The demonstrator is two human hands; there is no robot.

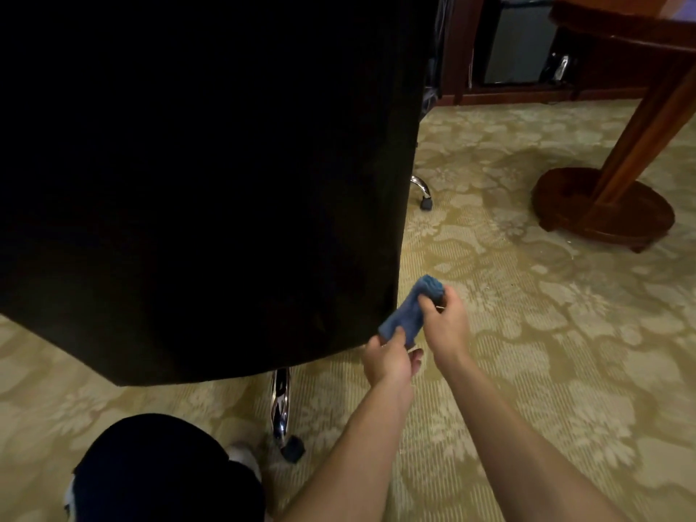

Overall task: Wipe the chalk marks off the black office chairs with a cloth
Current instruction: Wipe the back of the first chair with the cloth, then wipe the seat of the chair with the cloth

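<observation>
While both hands pinch it, fuzzy blue cloth (410,314), folded

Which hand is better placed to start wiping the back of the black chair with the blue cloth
Probably left. The left hand pinches the lower end of the folded blue cloth right beside the black office chair back. The right hand grips the far end, further away.

the office chair (196,182) stands at the carpet's (527,333) left; the cloth (408,314) hangs just right of it, the table base (602,209) at far right.
</observation>
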